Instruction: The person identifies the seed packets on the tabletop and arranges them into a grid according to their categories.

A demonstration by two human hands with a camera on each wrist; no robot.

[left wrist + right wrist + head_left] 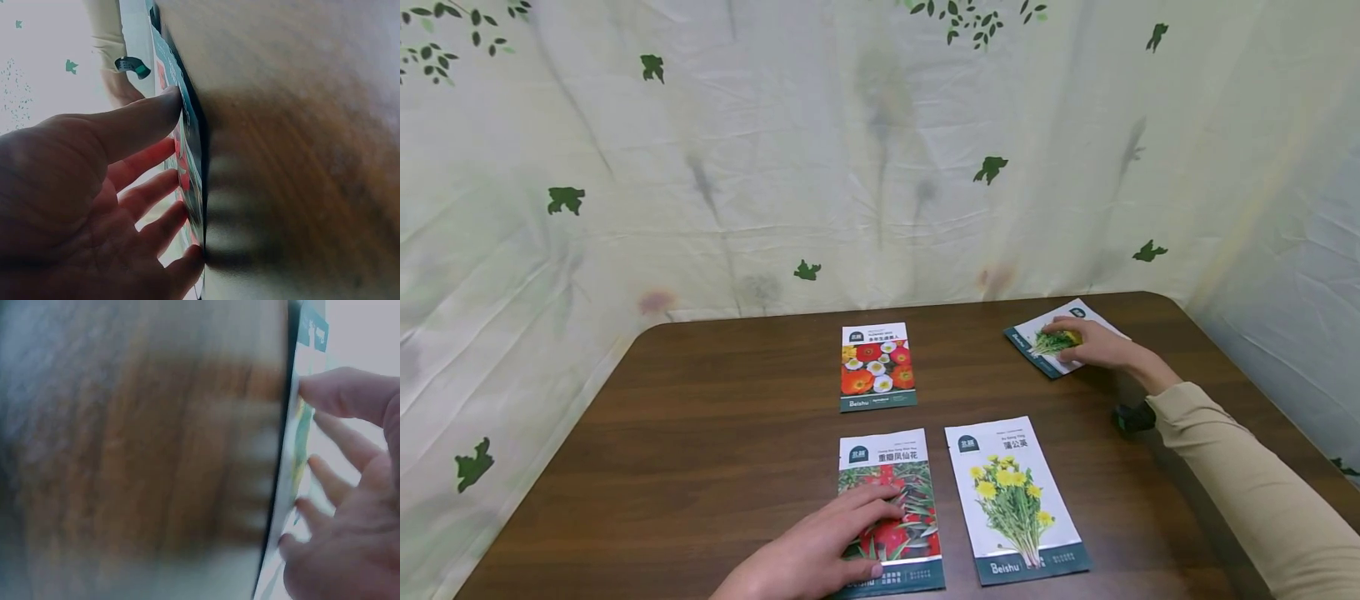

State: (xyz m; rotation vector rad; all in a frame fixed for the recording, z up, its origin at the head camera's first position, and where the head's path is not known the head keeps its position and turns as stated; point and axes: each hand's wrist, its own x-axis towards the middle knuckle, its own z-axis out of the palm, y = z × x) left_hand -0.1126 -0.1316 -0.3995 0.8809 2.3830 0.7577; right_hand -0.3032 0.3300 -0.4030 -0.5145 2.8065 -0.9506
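My left hand (820, 543) rests with spread fingertips and thumb on a seed packet with red flowers (917, 504) at the front of the table. In the left wrist view, the fingertips touch the face of that packet (187, 164). At the far right, my right hand (1103, 344) lays its fingers and thumb on a tilted seed packet with yellow flowers (1037, 333). The right wrist view shows those fingertips spread against the packet (300, 450). Both packets lie flat on the table.
A second yellow-flower packet (1015, 500) lies right of the red-flower one. Behind them is a packet with orange, red and white flowers (878, 368). The brown wooden table (700, 433) ends at a leaf-patterned cloth backdrop (760, 167). A dark wrist device (1133, 418) sits under the right wrist.
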